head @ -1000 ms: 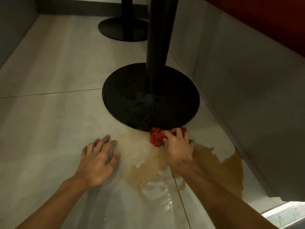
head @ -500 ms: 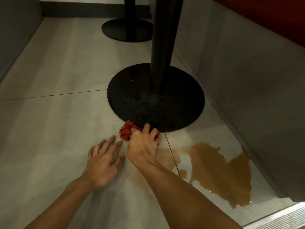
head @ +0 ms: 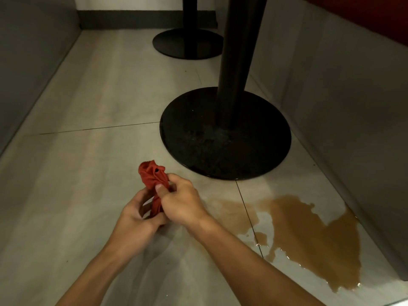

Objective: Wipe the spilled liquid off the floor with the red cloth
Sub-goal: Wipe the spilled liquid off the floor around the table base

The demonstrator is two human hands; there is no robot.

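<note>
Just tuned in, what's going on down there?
A person grips the bunched red cloth with both the left hand and the right hand, near the black table base. A brown puddle lies on the floor to the right, along the wall, with a faint smear nearer the hands.

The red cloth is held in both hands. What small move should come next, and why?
Probably lower the cloth to the right, onto the brown puddle. The left hand and right hand hold it bunched, away from the puddle, and much liquid lies unwiped by the wall.
</note>
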